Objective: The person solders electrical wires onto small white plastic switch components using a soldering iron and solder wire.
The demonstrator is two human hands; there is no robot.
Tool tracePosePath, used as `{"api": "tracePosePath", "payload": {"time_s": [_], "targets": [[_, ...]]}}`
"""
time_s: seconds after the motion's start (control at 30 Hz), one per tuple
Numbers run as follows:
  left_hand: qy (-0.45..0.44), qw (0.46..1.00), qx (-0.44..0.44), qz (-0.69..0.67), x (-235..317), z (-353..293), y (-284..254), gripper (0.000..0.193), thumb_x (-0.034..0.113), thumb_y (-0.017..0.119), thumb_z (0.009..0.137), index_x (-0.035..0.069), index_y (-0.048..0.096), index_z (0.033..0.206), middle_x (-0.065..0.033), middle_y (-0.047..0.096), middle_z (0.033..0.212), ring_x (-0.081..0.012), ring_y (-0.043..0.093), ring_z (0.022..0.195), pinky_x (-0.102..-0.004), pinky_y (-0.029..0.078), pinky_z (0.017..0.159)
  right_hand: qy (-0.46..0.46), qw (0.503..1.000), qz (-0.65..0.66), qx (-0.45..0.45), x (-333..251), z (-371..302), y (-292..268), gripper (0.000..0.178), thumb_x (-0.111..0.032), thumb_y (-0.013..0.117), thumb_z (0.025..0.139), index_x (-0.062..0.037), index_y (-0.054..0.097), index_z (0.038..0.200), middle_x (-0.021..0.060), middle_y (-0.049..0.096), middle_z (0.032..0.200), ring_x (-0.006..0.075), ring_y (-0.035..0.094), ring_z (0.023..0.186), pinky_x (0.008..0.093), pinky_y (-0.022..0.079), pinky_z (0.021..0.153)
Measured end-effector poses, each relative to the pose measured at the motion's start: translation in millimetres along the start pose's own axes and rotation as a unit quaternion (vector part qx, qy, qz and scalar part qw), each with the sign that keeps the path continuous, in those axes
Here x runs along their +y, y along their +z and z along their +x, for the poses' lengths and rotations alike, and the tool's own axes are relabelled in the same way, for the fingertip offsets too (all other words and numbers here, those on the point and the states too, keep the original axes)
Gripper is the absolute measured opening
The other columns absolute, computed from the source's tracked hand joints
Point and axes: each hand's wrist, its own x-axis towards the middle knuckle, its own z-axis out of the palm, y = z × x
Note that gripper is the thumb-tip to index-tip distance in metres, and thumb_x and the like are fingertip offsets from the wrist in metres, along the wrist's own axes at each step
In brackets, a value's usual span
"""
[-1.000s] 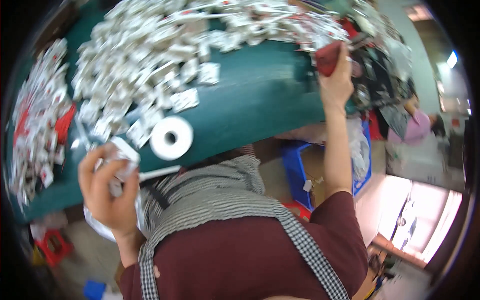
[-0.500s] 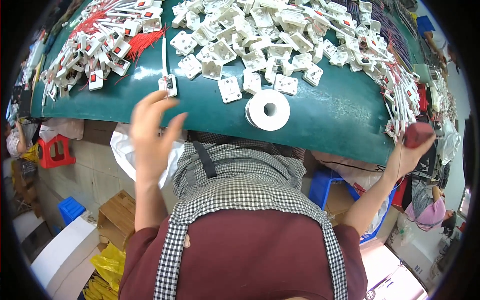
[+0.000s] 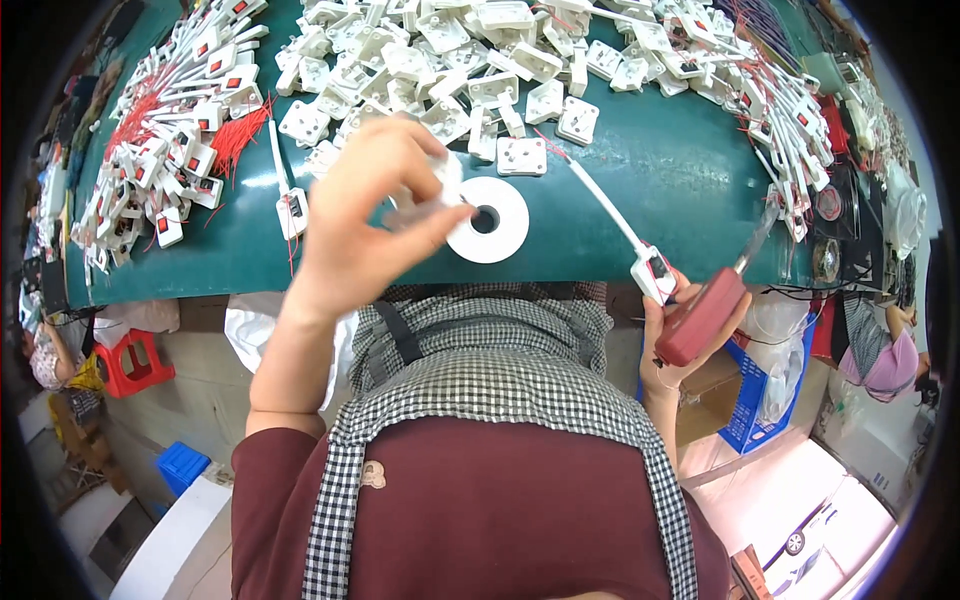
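Observation:
My left hand (image 3: 365, 215) is curled over the near side of the table, fingers bent and thumb toward the spool. A white plastic housing (image 3: 447, 178) shows at its fingertips, partly hidden and slightly blurred. Just right of it lies a white spool (image 3: 487, 220) with a dark round hole. My right hand (image 3: 690, 340) grips a red-handled tool (image 3: 703, 316) whose slim metal shaft points up and right. Between the same hand's fingers sits a white switch housing (image 3: 652, 272), its long white cable (image 3: 606, 203) reaching up to thin red wire ends.
Many loose white housings (image 3: 430, 70) are heaped across the green table (image 3: 400, 265). Cabled switches with red wires lie in bundles at the left (image 3: 180, 150) and right (image 3: 790, 120). A single cabled switch (image 3: 291, 212) lies near the left bundle. Blue crates (image 3: 770, 400) stand lower right.
My right hand has come back from the far right with the red tool and now also holds a cabled switch. My left hand has moved right, away from the single switch, toward the spool.

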Motion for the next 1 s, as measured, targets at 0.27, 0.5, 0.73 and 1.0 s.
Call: {"api": "tracePosePath", "payload": {"time_s": [0.27,0.5,0.73,1.0], "targets": [[-0.121,0.992,-0.033,-0.023,12,-11,39,0.022,0.006,0.072,0.072,0.004,0.05,0.072,-0.0066,0.049,0.071,-0.0215,0.053,0.068,-0.0325,0.04,0.058,-0.036,0.999,0.025,-0.009,1,23,2,0.105,-0.002,0.073,0.078,-0.0131,-0.006,0.147,0.0095,0.047,0.099,0.0325,0.057,0.101,0.0461,0.047,0.088],[-0.016,0.98,-0.007,0.201,22,-19,56,0.021,0.006,0.076,0.067,0.004,0.057,0.074,-0.0084,0.055,0.08,-0.0257,0.054,0.07,-0.0351,0.043,0.06,-0.016,0.999,0.031,0.032,-6,20,-8,0.106,0.001,0.072,0.077,-0.0118,-0.007,0.147,0.0099,0.048,0.099,0.0313,0.058,0.099,0.0461,0.047,0.088],[-0.015,0.97,-0.025,0.24,37,-35,55,0.026,0.014,0.078,0.066,0.006,0.064,0.087,-0.0086,0.06,0.093,-0.0312,0.058,0.111,-0.0441,0.041,0.092,-0.044,0.995,0.088,-0.013,-7,34,-11,0.111,0.002,0.075,0.074,-0.018,-0.007,0.146,0.0091,0.051,0.094,0.0336,0.06,0.097,0.0422,0.051,0.08],[-0.021,0.99,-0.089,0.108,73,4,36,0.069,0.009,0.08,0.06,0.003,0.054,0.123,-0.0128,0.058,0.113,-0.0289,0.057,0.104,-0.0378,0.044,0.09,-0.159,0.95,0.112,-0.244,-54,84,37,0.124,-0.008,0.083,0.068,-0.0221,-0.013,0.147,0.0068,0.055,0.092,0.029,0.064,0.093,0.0317,0.053,0.069]]}}
